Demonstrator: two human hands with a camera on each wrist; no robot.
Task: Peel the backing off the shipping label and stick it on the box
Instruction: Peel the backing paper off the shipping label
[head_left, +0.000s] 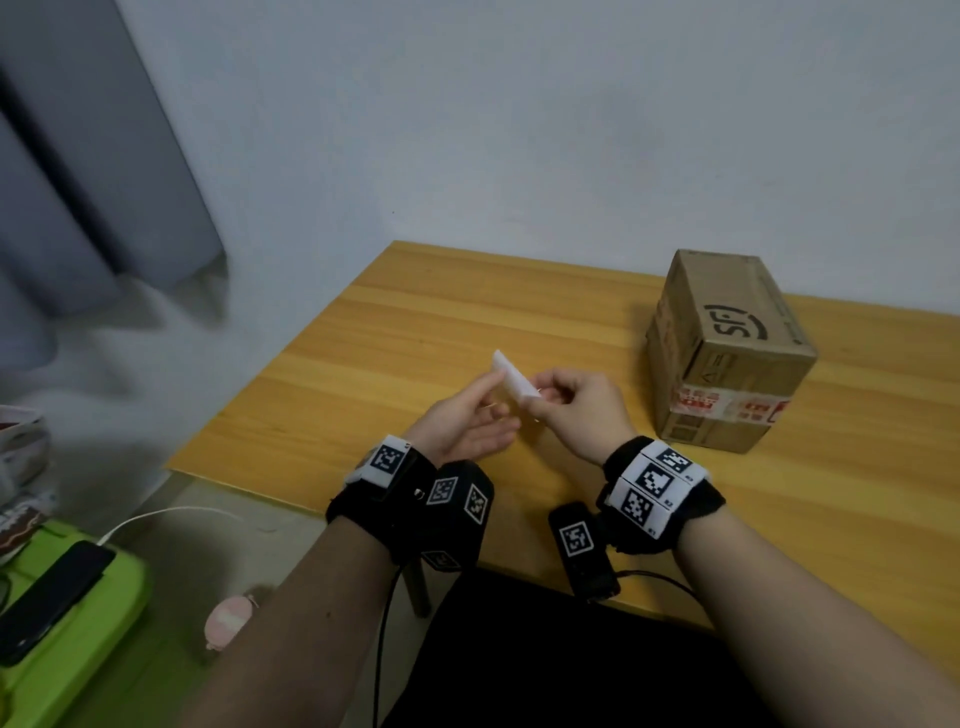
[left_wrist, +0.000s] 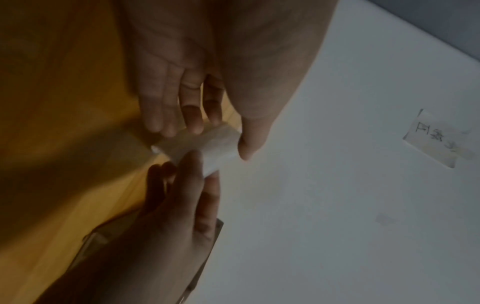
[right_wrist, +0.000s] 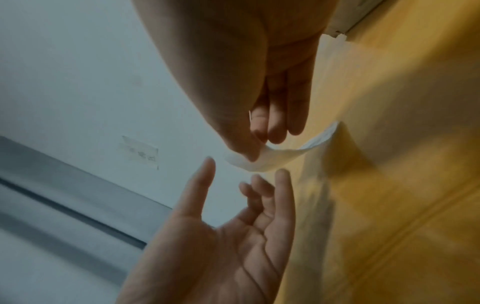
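Observation:
A small white shipping label (head_left: 514, 382) is held up above the wooden table (head_left: 415, 322), left of the brown cardboard box (head_left: 727, 353). My right hand (head_left: 545, 400) pinches the label's near end between thumb and fingers; in the right wrist view the label (right_wrist: 272, 160) curves out from under that hand (right_wrist: 257, 148). My left hand (head_left: 496, 410) faces it palm up with fingers straight, the fingertips (right_wrist: 283, 174) just short of the label. In the left wrist view the left hand (left_wrist: 218, 133) hovers at the label's (left_wrist: 207, 144) far edge. Whether the backing has separated cannot be seen.
The box stands at the table's right side, taped with red-printed tape. The table's left edge (head_left: 249, 395) drops to the floor. A black phone (head_left: 52, 592) lies on a green bin (head_left: 78, 675) at lower left. A grey curtain (head_left: 78, 156) hangs left. A taped note (left_wrist: 436, 139) is on the wall.

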